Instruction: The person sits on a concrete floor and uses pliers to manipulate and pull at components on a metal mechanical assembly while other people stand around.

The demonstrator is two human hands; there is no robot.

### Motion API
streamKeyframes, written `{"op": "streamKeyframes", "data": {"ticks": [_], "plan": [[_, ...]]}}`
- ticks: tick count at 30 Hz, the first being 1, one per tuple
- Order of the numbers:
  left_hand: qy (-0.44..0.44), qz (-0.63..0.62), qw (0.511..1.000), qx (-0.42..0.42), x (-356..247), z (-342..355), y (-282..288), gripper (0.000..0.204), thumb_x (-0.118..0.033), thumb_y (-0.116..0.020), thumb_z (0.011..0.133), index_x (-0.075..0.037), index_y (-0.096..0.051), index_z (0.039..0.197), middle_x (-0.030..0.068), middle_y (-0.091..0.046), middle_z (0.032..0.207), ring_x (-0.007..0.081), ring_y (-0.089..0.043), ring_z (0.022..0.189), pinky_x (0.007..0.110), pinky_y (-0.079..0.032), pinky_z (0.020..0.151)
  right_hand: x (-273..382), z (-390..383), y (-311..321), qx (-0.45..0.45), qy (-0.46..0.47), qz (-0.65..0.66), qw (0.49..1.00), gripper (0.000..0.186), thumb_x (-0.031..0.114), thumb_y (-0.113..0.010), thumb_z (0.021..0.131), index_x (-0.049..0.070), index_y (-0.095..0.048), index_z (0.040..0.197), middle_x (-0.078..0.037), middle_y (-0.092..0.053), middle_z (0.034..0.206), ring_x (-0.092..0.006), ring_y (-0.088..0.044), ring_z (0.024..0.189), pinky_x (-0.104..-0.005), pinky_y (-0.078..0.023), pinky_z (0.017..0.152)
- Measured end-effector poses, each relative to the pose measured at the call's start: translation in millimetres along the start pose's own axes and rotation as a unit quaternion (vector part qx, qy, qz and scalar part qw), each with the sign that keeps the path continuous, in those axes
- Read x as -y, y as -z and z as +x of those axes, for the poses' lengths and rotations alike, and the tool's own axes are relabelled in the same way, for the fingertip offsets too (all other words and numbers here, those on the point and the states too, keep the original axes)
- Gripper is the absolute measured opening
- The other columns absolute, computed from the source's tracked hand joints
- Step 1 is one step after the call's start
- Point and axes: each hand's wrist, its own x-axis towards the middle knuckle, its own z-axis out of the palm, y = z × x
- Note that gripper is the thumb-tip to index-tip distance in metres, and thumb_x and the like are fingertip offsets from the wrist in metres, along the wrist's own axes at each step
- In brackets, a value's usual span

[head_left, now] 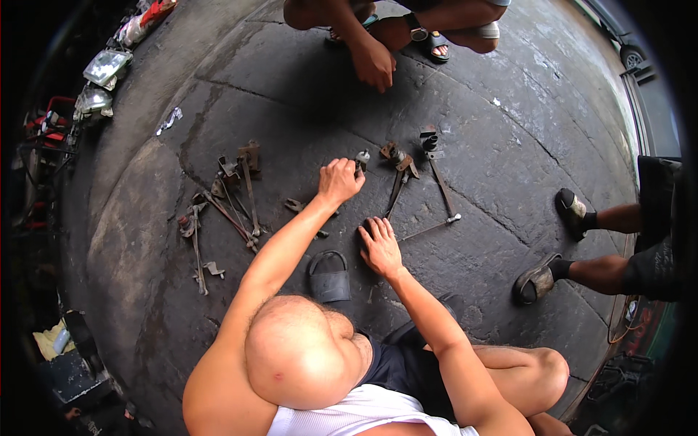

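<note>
My left hand [340, 180] is closed around a small metal part, whose silvery end [363, 155] sticks out past the fingers. Closer to me, my right hand [381, 247] is curled low over the joint end of a metal linkage; its palm hides what the fingertips grip. From there, one thin rod [425, 229] runs right to a pale ball joint, and another goes up to a rusty bracket [399, 158]. A dark bar [442, 185] joins that ball joint to a black pivot [430, 142]. A dark forked piece [294, 206] lies beside my left forearm.
More rusty linkages [236, 192] lie to the left, with a shorter one [196, 247] nearer. A crouching person's hand [374, 65] hangs at the far side. Another person's shoes [538, 280] stand at right. Headlamps [107, 67] line the far left. My slipper [329, 280] is between my arms.
</note>
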Motion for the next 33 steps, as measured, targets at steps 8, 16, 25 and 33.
{"op": "streamKeyframes", "data": {"ticks": [8, 16, 25, 33], "plan": [[0.065, -0.026, 0.994, 0.08, -8.7, -22.7, -15.7, 0.052, -0.039, -0.08, 0.078, -0.007, -0.067, 0.117, 0.011, -0.06, 0.115, 0.0319, -0.058, 0.112, 0.05, -0.054, 0.086, -2.6, -2.7, -4.4, -0.011, -0.006, 0.016, 1.0, 0.061, 0.023, -0.074, 0.08, 0.007, -0.056, 0.135, -0.019, -0.049, 0.145, -0.0362, -0.039, 0.142, -0.0499, -0.024, 0.123], [-0.008, 0.019, 1.0, -0.017, 16.6, -11.2, -22.4, 0.039, -0.041, -0.082, 0.077, -0.004, -0.068, 0.081, 0.008, -0.063, 0.089, 0.0287, -0.063, 0.093, 0.045, -0.054, 0.078, 0.8, 3.4, -2.2, -0.015, -0.002, 0.021, 1.0, 0.061, 0.023, -0.075, 0.078, 0.008, -0.057, 0.134, -0.019, -0.049, 0.144, -0.0362, -0.04, 0.141, -0.0498, -0.024, 0.123], [0.01, -0.014, 0.999, 0.049, 40.9, -59.7, -9.9, 0.079, -0.038, -0.076, 0.086, -0.015, -0.041, 0.153, 0.0183, -0.046, 0.141, 0.0361, -0.055, 0.119, 0.045, -0.051, 0.097, -9.5, 30.7, 6.5, -0.148, -0.151, 0.243, 0.947, 0.055, 0.016, -0.065, 0.092, 0.003, -0.048, 0.142, -0.021, -0.065, 0.119, -0.0397, -0.06, 0.114, -0.047, -0.047, 0.1], [-0.161, -0.17, 0.949, 0.213, -12.7, -185.4, 27.7, 0.066, -0.042, -0.071, 0.088, -0.015, -0.052, 0.145, 0.0181, -0.047, 0.14, 0.0368, -0.048, 0.127, 0.051, -0.041, 0.105, -71.6, 133.8, 50.0, -0.012, -0.354, 0.222, 0.908, 0.096, 0.033, -0.065, 0.092, 0.012, -0.004, 0.163, -0.035, -0.065, 0.118, -0.0502, -0.063, 0.113, -0.0517, -0.048, 0.102]]}}
